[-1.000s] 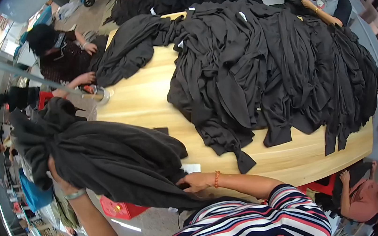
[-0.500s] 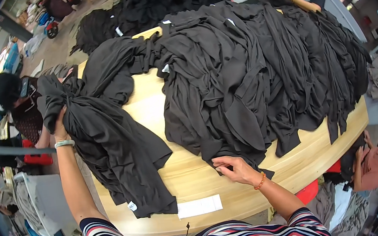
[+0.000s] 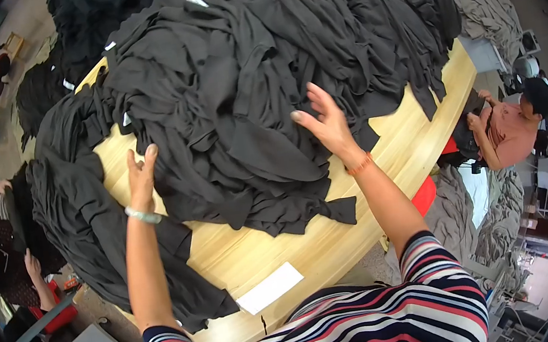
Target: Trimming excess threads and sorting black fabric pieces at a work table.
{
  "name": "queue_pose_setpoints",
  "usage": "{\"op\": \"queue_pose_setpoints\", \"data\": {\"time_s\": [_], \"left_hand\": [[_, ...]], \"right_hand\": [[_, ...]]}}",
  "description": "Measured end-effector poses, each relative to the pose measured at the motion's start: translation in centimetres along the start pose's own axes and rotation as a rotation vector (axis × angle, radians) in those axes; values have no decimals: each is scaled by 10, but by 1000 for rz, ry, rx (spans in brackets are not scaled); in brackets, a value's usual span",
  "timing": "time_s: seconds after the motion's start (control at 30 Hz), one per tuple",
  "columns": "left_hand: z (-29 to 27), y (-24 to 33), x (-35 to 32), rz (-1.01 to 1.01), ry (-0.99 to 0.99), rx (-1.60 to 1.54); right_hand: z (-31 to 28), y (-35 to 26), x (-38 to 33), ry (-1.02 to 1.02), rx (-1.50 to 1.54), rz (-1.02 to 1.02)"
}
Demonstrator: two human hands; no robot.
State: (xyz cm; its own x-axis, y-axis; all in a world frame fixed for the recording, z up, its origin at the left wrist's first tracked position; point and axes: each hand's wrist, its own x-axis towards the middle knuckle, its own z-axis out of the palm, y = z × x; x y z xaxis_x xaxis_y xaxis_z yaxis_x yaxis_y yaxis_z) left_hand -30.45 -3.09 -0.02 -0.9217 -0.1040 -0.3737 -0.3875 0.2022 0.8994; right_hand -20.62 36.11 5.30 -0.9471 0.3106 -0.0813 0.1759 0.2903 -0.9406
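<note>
A big heap of dark grey garments spreads over the pale wooden table. At its left edge is my left hand, a light bangle on the wrist, thumb and fingers apart and nothing held. On the other side, my right hand hovers by the heap with fingers spread, also holding nothing. More dark garments hang in folds over the table's left edge, beside my left forearm. Small white labels show on a few pieces, one label just above my left hand.
A white paper sheet lies near the front edge. To the right, a person in a pink shirt works beside grey cloth piles. Another person's hand shows at the left. More black garments lie beyond the table.
My left hand has let go of the bunched garment, which now lies at the left edge. Both hands have moved to the heap's sides and opened. The view has turned right.
</note>
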Motion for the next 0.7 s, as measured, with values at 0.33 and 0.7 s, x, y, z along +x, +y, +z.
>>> {"op": "queue_pose_setpoints", "data": {"time_s": [0.33, 0.7], "left_hand": [[65, -58, 48, 260, 52, -91], [55, -59, -108, 49, -11, -21]], "right_hand": [[62, 31, 24, -295, -158, 105], [24, 17, -53, -343, -248, 74]]}}
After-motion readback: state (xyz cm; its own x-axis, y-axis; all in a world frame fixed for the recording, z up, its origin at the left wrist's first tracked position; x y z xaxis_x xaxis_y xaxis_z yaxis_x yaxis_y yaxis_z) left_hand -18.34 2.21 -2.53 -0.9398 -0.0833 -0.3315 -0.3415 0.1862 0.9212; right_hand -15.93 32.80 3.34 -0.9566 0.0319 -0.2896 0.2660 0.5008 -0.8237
